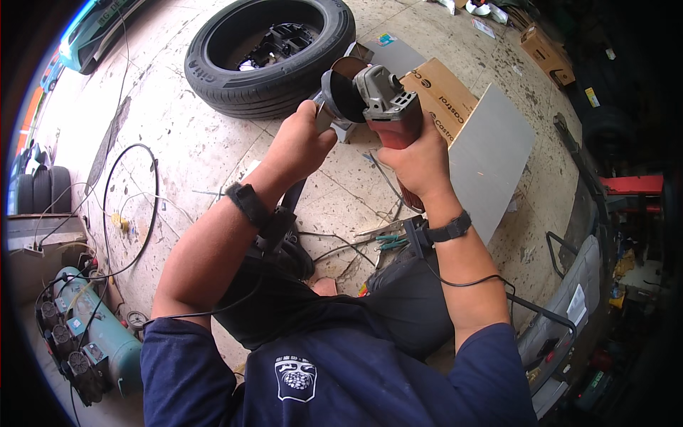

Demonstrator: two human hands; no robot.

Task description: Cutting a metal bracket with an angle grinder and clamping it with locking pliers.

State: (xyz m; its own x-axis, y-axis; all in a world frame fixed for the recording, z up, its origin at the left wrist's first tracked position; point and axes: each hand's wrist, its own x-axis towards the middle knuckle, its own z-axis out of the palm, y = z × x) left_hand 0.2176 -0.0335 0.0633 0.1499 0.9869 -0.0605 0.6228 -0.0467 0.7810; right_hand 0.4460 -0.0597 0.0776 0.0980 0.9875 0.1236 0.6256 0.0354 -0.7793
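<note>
My right hand point(421, 160) is wrapped round the red body of an angle grinder point(390, 103). Its grey gear head and round guard point toward the upper left, and a brown disc point(349, 68) shows at the guard's top. Close to the guard, my left hand point(302, 139) is closed on a small flat grey metal piece point(324, 117). Whether that piece touches the disc cannot be made out. Below the grinder, its cord point(409, 199) hangs toward the floor. Green-handled pliers point(391, 242) lie on the floor between my forearms, near my knee.
A tire point(270, 96) lies flat ahead, with black parts inside its ring. Flattened cardboard point(441, 92) and a grey board point(494, 153) lie to the right. An air compressor point(103, 327) stands at lower left, near a looped black hose point(107, 206). Loose cables cross the floor.
</note>
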